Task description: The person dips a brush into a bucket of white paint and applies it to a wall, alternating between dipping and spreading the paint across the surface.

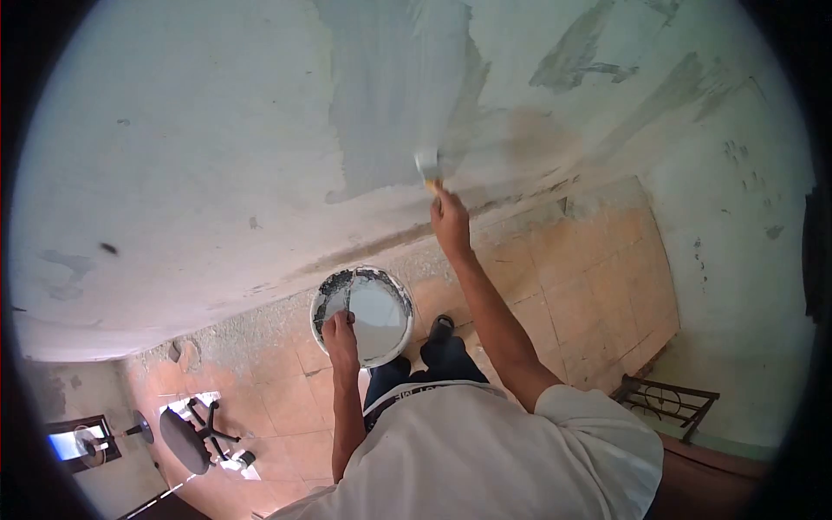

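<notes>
My right hand [450,224] is closed round the handle of a paintbrush [427,166], reaching up ahead of me. White-coated bristles meet the wall [208,147] at the lower edge of a wet, greyish painted patch [394,95]. Below and to the left, my left hand [341,336] is closed on the thin handle [349,290] of a round bucket [407,334]. Whitish paint [377,312] fills part of the bucket, and dark and white crusts line its inner wall. Its base is hidden from this angle.
Orange floor tiles [563,269] run along the wall's foot, with a rough, crumbly strip [247,325] between. An office chair [186,440] lies tipped over at lower left, near a fan [89,439]. A metal-framed piece of furniture [667,403] stands at right. My shoe [441,328] is beside the bucket.
</notes>
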`<state>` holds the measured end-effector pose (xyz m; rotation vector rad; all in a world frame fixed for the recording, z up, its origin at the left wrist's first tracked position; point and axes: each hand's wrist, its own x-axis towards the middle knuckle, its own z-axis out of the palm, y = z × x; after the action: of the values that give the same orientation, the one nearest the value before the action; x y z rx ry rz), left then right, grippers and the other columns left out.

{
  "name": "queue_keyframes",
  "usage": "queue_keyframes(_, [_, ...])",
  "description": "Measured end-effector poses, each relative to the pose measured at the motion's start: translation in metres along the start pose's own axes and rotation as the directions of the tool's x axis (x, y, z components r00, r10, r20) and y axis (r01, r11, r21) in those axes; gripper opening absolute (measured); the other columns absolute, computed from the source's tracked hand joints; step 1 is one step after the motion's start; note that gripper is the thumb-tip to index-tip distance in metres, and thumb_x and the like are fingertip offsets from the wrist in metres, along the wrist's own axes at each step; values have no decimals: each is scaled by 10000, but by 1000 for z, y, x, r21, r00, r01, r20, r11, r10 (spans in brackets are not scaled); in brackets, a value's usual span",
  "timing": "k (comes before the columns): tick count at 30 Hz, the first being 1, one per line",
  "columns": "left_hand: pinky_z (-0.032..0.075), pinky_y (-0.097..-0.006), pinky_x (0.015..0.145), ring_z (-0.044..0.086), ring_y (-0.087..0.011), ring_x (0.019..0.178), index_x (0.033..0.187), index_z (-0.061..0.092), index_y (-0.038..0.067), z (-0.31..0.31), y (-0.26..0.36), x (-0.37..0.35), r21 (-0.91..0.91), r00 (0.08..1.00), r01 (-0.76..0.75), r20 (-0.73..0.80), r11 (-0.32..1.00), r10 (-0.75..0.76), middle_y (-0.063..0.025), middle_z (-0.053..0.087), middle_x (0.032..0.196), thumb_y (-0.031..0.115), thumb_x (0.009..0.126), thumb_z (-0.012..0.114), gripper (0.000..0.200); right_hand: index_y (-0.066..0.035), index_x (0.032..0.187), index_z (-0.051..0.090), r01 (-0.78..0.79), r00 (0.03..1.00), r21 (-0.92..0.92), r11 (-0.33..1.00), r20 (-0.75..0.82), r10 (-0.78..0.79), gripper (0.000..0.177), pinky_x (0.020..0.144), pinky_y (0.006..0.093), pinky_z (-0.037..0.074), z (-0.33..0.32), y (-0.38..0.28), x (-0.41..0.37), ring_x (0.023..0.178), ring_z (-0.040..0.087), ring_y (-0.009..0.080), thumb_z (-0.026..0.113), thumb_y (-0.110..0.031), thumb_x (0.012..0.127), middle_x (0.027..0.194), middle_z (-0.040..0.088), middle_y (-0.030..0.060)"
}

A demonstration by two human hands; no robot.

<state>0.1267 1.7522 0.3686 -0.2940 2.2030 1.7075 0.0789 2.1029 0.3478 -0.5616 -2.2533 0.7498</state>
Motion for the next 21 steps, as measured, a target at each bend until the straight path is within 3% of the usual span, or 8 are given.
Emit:
queue_keyframes(1, [264,-369,595,351,-110,645,733,523,15,2,3,0,-12,1000,2,4,1000,-2,8,391,659,274,1078,489,433,-37,1414,714,-88,990,-32,996,108,91,413,794,486,577,12,18,-18,927,727,417,673,-39,1003,1014,734,257])
queue_keyframes(4, [270,-370,602,355,-114,651,736,518,18,5,4,-3,-13,999,44,15,999,-44,2,396,662,274,1075,481,426,-15,1331,757,-182,922,-157,971,316,223,355,800,492,578,27,40,-32,920,732,419,682,-47,986,1042,750,270])
queue_keyframes(8, [270,-372,606,354,-115,655,736,517,17,8,3,1,-9,998,60,2,998,-60,0,390,667,277,1071,487,425,13,1306,725,-108,978,-109,988,164,125,350,764,528,570,2,12,23,894,723,454,709,-86,971,895,721,257])
queue_keyframes(12, [271,-381,607,353,-120,660,741,520,11,10,-9,14,-5,1000,10,3,1000,-10,-10,382,672,275,1066,497,420,18,1302,703,18,995,73,997,-100,-11,327,793,523,579,-69,-49,61,904,716,464,694,-72,987,968,722,244])
queue_keyframes(13, [273,-382,607,355,-123,655,743,529,1,11,-10,16,4,1000,30,5,1000,-30,-13,389,667,272,1067,495,424,15,1311,686,97,978,131,987,-198,-70,328,798,523,581,-72,-53,60,899,711,466,689,-68,994,1011,721,240])
queue_keyframes(16, [276,-386,604,361,-127,646,749,547,-18,4,-17,16,37,997,73,11,997,-73,-18,405,657,267,1067,491,431,2,1358,633,152,956,147,977,-272,-108,360,794,529,578,-49,-53,58,882,701,464,680,-68,1008,1075,701,230])
queue_keyframes(20, [285,-386,598,381,-122,638,751,569,-19,0,-27,31,30,992,103,71,994,-105,-21,432,644,270,1060,498,429,-2,1403,615,50,990,92,994,-132,-38,379,873,515,582,58,37,5,1014,717,467,661,-41,1029,1125,730,250])
queue_keyframes(21, [298,-367,574,401,-113,611,748,602,7,0,-26,33,83,996,69,55,994,-74,-9,439,633,279,1058,505,424,-5,1402,615,-52,999,-2,999,3,52,379,859,532,577,79,60,-18,996,713,470,663,-58,1030,1075,719,250])
